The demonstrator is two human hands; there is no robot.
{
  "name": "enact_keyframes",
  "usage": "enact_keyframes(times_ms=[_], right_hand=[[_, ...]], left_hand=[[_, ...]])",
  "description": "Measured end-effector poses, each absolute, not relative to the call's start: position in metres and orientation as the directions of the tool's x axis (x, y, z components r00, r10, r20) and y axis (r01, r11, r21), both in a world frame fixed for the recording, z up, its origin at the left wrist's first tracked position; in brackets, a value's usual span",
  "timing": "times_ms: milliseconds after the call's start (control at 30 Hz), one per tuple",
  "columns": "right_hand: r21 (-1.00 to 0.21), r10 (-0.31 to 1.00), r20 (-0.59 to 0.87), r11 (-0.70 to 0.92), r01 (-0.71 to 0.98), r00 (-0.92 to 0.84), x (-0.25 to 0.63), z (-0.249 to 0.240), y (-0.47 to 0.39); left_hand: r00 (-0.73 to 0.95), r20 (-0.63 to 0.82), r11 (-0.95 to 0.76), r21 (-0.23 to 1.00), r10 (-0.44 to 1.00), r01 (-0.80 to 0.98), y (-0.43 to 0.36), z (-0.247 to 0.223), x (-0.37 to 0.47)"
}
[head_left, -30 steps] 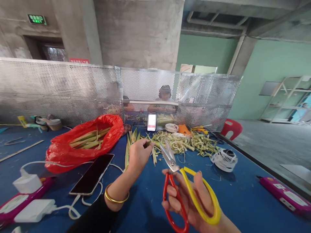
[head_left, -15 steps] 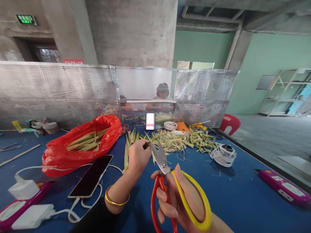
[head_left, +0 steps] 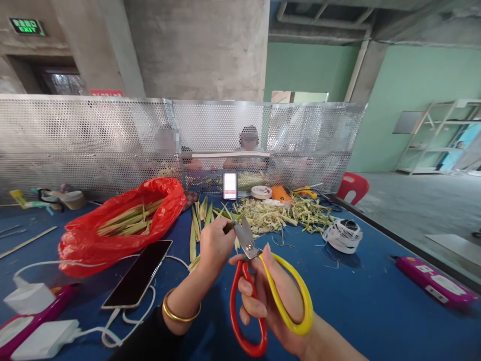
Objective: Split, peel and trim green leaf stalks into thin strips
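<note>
My left hand (head_left: 216,245), with a gold bangle at the wrist, pinches a green leaf strip whose end pokes out by the fingers. My right hand (head_left: 270,301) holds scissors (head_left: 247,243) with one red and one yellow handle. Their blades are slightly apart and point up at the leaf strip, close to my left fingertips. Behind my left hand, long green leaves (head_left: 193,233) lie on the blue table (head_left: 323,306). A heap of shredded leaf trimmings (head_left: 263,214) lies beyond the scissors.
At left are a red plastic bag (head_left: 80,245) of leaves, a black phone (head_left: 139,276), and white chargers (head_left: 47,341) with cables. At right are a white ribbon roll (head_left: 342,236) and a purple device (head_left: 432,281). People sit behind a perforated metal screen (head_left: 311,133).
The scissors have moved a little left and up, and their blades have come closer together beside the leaf strip. The view has shifted slightly.
</note>
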State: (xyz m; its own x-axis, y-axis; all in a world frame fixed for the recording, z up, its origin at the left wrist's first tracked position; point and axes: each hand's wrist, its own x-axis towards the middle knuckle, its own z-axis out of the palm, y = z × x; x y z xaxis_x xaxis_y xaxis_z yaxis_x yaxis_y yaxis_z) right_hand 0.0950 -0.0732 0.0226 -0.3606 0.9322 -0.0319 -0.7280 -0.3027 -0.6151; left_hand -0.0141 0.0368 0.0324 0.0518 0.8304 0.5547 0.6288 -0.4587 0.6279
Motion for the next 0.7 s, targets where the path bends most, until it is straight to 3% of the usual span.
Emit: enact_keyframes(times_ms=[300,433,500,567,600,633,700], right_hand=[[-0.679,0.949,-0.143,-0.302,-0.669,-0.282,0.092,0.026,-0.071],[-0.787,0.968,-0.154,-0.241,-0.568,-0.198,0.104,0.020,-0.070],[-0.911,0.983,-0.152,-0.180,-0.372,-0.102,0.122,0.015,-0.069],[-0.992,0.993,-0.116,-0.117,0.040,0.028,0.150,0.009,-0.067],[-0.945,0.994,-0.046,-0.077,0.319,0.103,0.165,0.007,-0.066],[-0.817,0.992,0.046,-0.030,0.576,0.116,0.180,0.004,-0.066],[-0.488,0.969,0.187,-0.053,0.871,0.163,0.206,0.000,-0.066]], left_hand=[[0.053,0.532,-0.421,0.601,0.845,0.680,0.036,0.034,-0.014],[0.081,0.519,-0.421,0.582,0.851,0.696,0.039,0.034,-0.017],[0.090,0.536,-0.429,0.551,0.839,0.716,0.039,0.035,-0.019],[0.089,0.572,-0.436,0.505,0.815,0.745,0.040,0.037,-0.018],[0.093,0.587,-0.443,0.487,0.804,0.753,0.040,0.039,-0.016],[0.098,0.594,-0.454,0.488,0.799,0.746,0.042,0.041,-0.012],[0.105,0.552,-0.473,0.583,0.827,0.660,0.050,0.046,-0.001]])
